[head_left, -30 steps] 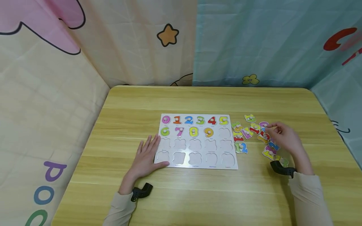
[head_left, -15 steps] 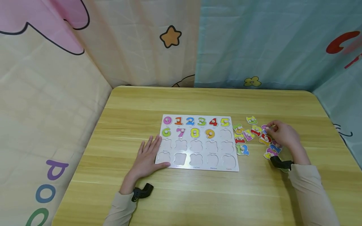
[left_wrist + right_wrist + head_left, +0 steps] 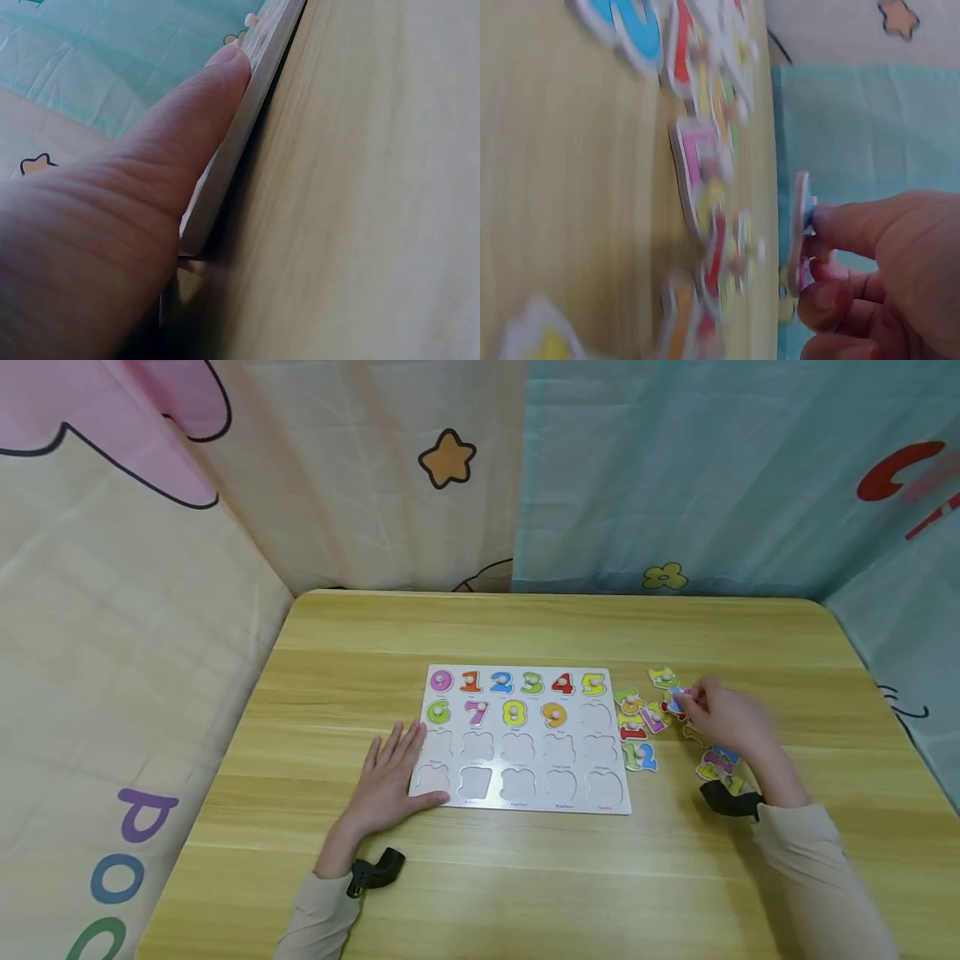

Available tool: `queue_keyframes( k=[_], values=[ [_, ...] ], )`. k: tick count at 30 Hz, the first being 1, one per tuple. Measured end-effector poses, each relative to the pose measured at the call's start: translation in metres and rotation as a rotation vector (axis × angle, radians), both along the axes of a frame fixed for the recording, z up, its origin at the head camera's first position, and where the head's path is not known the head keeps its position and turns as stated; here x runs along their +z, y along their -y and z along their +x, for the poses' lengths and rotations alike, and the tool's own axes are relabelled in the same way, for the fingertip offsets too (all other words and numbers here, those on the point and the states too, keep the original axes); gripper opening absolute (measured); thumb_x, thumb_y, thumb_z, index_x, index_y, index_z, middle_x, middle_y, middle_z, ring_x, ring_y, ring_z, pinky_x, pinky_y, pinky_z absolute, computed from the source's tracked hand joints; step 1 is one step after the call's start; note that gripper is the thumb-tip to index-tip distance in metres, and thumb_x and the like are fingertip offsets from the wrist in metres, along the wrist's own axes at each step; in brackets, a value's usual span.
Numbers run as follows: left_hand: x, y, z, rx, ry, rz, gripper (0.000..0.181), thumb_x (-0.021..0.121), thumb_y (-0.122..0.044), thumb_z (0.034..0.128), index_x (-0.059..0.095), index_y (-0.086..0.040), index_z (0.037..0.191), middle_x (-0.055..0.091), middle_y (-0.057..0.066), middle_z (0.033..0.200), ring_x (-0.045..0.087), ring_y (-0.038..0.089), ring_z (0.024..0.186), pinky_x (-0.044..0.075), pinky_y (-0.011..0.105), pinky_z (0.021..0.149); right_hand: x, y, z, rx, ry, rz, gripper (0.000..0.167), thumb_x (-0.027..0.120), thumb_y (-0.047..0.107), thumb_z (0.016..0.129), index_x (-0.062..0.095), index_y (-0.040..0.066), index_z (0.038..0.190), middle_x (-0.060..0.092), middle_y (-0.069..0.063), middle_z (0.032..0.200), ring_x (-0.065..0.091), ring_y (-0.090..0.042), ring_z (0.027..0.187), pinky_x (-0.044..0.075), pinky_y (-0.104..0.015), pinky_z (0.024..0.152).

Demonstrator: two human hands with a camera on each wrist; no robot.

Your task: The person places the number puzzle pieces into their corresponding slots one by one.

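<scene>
A white number puzzle board [image 3: 498,732] lies on the table, its knobbed numbers 0 to 9 seated in the upper two rows and bare recesses below. My left hand [image 3: 384,781] rests along its left edge, fingers spread and thumb over the lower left corner. In the left wrist view the thumb [image 3: 187,112] lies against the board's edge. My right hand [image 3: 727,714] pinches a blue and pink number piece [image 3: 801,232], held up off the table above the loose pieces. Its number cannot be read; fingers partly cover it.
Loose number pieces lie right of the board, among them a green and blue 12 [image 3: 640,757] and a red and yellow piece [image 3: 632,728]. Others, such as a pink and yellow piece [image 3: 716,766], lie near the right wrist. Curtains stand behind the table [image 3: 480,877].
My right hand has lifted the blue and pink piece from the pile and moved it left, toward the board. The left hand has stayed on the board.
</scene>
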State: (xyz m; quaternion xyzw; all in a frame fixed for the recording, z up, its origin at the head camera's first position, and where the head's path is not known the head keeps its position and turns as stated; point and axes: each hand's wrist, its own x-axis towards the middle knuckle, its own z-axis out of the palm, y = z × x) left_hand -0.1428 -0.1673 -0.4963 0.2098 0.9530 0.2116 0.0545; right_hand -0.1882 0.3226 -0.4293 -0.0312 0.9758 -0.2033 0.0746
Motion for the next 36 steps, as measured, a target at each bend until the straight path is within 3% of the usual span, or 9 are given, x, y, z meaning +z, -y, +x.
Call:
queue_keyframes(
  k=[8,16,26,36],
  values=[
    [-0.001,0.0,0.0,-0.002,-0.006,-0.002,0.107,0.06,-0.066,0.079,0.012,-0.005,0.152,0.008,0.007,0.158,-0.003,0.028,0.143,-0.008,0.048,0.111,-0.015,0.064,-0.01,0.125,-0.061,-0.025,0.026,0.059,0.032,0.094,0.05,0.008,0.088,0.045,0.0,0.059,0.041,-0.017,0.048,0.025,-0.028,0.043],
    [-0.004,0.0,0.0,-0.003,-0.022,-0.005,0.108,0.059,-0.068,0.0786,0.012,-0.005,0.152,0.008,0.007,0.158,-0.002,0.028,0.143,-0.007,0.048,0.112,-0.026,0.091,-0.02,0.227,-0.027,-0.006,0.025,0.062,0.031,0.092,0.049,0.012,0.084,0.042,0.001,0.058,0.039,-0.016,0.046,0.024,-0.027,0.043],
    [0.002,0.0,0.001,0.0,-0.017,0.001,0.107,0.06,-0.066,0.0787,0.013,-0.005,0.152,0.009,0.008,0.158,-0.001,0.029,0.143,-0.007,0.049,0.112,-0.022,0.1,-0.023,0.207,0.022,0.031,0.025,0.062,0.032,0.093,0.05,0.013,0.083,0.041,0.001,0.057,0.039,-0.017,0.047,0.023,-0.027,0.044],
    [0.001,0.0,0.0,-0.003,-0.008,0.0,0.107,0.06,-0.067,0.0789,0.012,-0.005,0.152,0.008,0.007,0.158,-0.003,0.028,0.143,-0.007,0.048,0.111,-0.021,0.102,-0.021,0.173,0.042,0.037,0.027,0.061,0.035,0.093,0.05,0.012,0.084,0.041,0.0,0.055,0.039,-0.017,0.046,0.023,-0.027,0.044]
  ],
)
